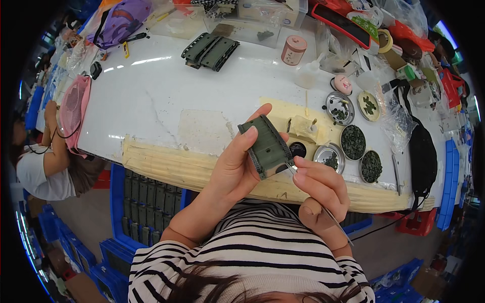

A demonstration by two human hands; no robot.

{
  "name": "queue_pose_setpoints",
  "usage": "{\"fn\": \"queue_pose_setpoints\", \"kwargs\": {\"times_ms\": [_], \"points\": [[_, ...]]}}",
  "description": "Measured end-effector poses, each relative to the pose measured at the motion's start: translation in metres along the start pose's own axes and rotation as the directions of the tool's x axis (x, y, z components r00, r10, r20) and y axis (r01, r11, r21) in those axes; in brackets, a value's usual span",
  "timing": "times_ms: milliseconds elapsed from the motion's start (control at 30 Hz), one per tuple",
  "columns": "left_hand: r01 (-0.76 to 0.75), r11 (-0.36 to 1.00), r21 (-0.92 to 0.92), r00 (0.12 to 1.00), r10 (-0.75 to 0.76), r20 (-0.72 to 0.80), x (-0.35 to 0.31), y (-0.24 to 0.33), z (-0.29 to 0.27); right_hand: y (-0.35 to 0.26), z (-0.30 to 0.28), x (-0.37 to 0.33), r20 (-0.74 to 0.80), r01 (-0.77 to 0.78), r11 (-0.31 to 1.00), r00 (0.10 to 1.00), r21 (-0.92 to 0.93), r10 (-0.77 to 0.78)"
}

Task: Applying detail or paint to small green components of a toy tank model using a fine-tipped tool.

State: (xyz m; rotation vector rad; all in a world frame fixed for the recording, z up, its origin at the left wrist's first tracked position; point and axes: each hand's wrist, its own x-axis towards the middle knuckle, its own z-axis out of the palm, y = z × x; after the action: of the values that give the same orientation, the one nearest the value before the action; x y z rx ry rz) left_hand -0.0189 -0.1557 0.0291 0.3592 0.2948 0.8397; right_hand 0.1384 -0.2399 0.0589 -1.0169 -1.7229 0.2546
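left hand: gripping, thumb uppermost | right hand: pinching, curled

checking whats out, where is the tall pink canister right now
In the head view, the pink canister stands on the white table, upper right of centre, between the dark green parts to its left and the red-edged device to its right.

Place: workshop | On desk: dishes of tiny green bits | By desk: blue box with rows of matching green parts | Also: another person nearby
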Motion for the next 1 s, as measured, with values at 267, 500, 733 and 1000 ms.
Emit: {"fn": "queue_pose_setpoints", "kwargs": {"times_ms": [267,500,733,1000], "points": [[0.044,0.994,-0.104,0.999,-0.043,0.017,-0.003,0.003,-0.003,0.001,0.000,0.003,0.039,0.066,0.998,0.997,0.015,-0.066],[0.129,0.981,-0.148,0.985,-0.144,-0.094,-0.007,0.005,0.003,0.007,-0.009,0.013,0.114,0.248,0.966,0.964,-0.070,-0.239],[0.071,0.991,-0.114,0.970,-0.096,-0.224,-0.009,0.003,0.003,0.007,-0.010,0.024,0.219,0.401,0.880,0.910,-0.253,-0.352],[0.059,0.992,-0.110,0.965,-0.085,-0.250,-0.012,0.004,0.006,0.004,-0.009,0.027,0.258,0.428,0.853,0.896,-0.297,-0.360]]}}
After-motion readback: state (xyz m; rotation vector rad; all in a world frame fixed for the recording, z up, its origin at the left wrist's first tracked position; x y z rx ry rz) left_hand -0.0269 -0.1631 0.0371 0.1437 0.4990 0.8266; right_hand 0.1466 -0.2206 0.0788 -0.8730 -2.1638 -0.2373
